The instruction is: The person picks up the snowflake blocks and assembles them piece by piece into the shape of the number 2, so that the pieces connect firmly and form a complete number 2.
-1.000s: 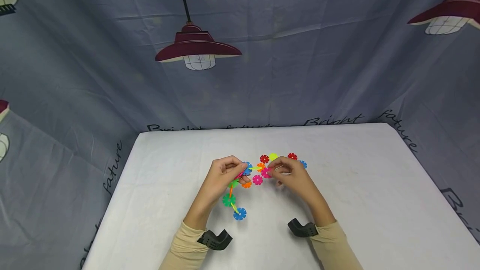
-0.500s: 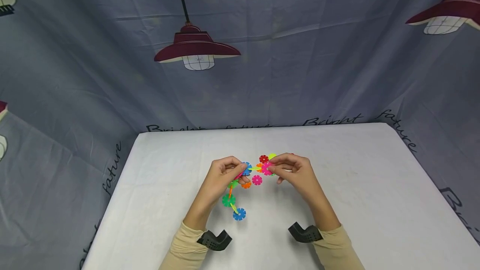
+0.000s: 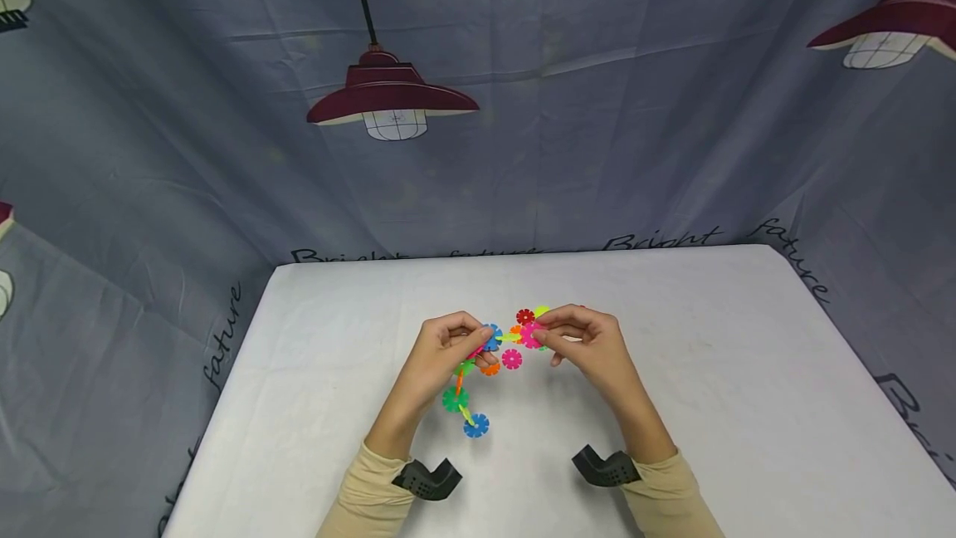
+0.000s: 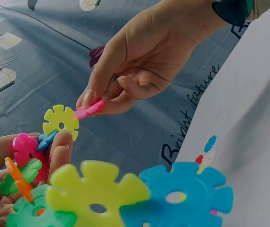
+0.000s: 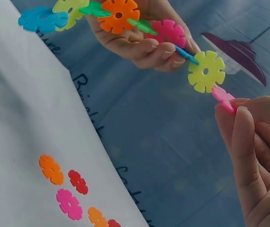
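Notched-disc chain: the chain (image 3: 465, 366) of flower-shaped plastic discs is held above the white table (image 3: 717, 355), between the two hands.
Long axis: bent; from a blue end disc (image 3: 476, 426) nearest the person it runs away from the body to the left hand, then turns rightward, almost level, towards the right hand.
Disc facing: neighbours sit crosswise; in the head view the blue end disc shows its face, while the yellow disc (image 5: 206, 71) at the far end shows only its edge, pointing at the right hand.
Left hand: the left hand (image 3: 446, 349) grasps the chain at its pink disc (image 5: 168, 33) and the blue disc (image 3: 491, 337) beside it.
Right hand: the right hand (image 3: 586, 339) pinches a pink disc (image 5: 223, 98) between thumb and forefinger, slanted, its rim meeting the yellow disc; whether the slots interlock cannot be told.
Loose discs: orange (image 3: 490, 369), pink (image 3: 511, 359) and red (image 3: 525, 316) ones lie on the table beyond the chain.
Backdrop: grey-blue cloth (image 3: 523, 164) printed with lamps.
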A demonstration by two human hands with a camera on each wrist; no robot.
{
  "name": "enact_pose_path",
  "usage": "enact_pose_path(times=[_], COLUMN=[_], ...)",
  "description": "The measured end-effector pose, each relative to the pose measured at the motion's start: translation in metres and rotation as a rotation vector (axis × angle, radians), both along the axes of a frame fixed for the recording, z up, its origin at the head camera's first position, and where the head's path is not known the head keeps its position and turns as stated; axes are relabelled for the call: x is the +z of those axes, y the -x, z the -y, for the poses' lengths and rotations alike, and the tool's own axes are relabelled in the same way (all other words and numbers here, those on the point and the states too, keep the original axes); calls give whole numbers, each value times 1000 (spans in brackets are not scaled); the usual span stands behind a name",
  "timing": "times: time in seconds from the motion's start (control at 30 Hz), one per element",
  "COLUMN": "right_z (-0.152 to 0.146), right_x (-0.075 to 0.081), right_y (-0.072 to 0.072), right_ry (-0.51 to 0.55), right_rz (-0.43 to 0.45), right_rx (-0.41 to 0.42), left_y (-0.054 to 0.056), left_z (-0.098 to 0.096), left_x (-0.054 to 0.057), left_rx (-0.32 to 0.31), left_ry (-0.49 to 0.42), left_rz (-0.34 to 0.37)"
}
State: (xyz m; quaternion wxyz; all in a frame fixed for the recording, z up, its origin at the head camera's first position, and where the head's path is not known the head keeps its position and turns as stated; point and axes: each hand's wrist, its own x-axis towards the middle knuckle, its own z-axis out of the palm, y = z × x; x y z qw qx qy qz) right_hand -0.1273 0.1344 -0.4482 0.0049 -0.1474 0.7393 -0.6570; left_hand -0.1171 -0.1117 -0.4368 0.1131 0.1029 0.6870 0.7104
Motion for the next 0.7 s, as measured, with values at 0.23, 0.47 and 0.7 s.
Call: enact_pose_path(times=[0.23,0.47,0.7], right_z=[2,6,10], right_x=[0,-3,-5], right_y=[-1,-1,-1], right_ry=[7,25,45], right_rz=[-9,-5,-16], right_rx=[-6,-22,-37], left_y=[0,0,-1], left_z=[0,-2,-3], left_x=[-1,-1,-1], left_rx=[-4,3,27], left_ry=[-5,-9,-22], left_rz=[-11,-4,-15])
